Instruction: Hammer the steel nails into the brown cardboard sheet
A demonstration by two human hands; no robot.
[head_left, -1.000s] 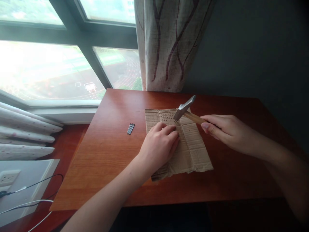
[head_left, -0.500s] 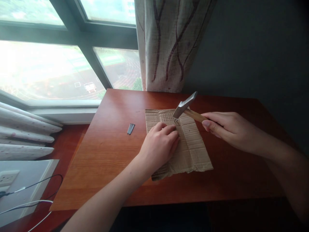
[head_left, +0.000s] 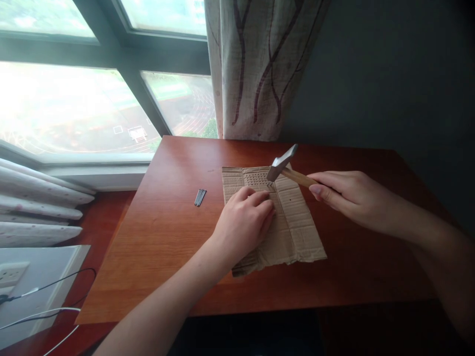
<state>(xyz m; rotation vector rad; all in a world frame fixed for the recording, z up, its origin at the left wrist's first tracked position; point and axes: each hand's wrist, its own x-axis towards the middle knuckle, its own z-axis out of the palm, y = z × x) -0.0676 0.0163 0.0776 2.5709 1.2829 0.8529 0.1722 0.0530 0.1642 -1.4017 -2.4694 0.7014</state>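
My right hand (head_left: 339, 193) is wrapped round the wooden handle of a hammer (head_left: 282, 163). Its metal head hangs tilted just over the far part of a creased cardboard sheet (head_left: 304, 232). Rows of small holes dot the cardboard beneath and left of the head. On the middle of the sheet rests my left hand (head_left: 247, 215), fingers curled and drawn together close below the hammer head. Its fingertips face away from me, so anything pinched there is hidden. Left of the cardboard, several dark metal nails (head_left: 200, 197) lie side by side.
The reddish-brown wooden table (head_left: 159, 257) carries the cardboard and nails. Behind it hang a patterned curtain (head_left: 252, 74) and a window (head_left: 67, 109). At the lower left are a wall socket (head_left: 13, 274) and loose cables (head_left: 55, 310).
The hammer head has tipped down slightly over the cardboard. My left hand keeps its place on the sheet, and the nails have not moved. The whole view has shifted a little.
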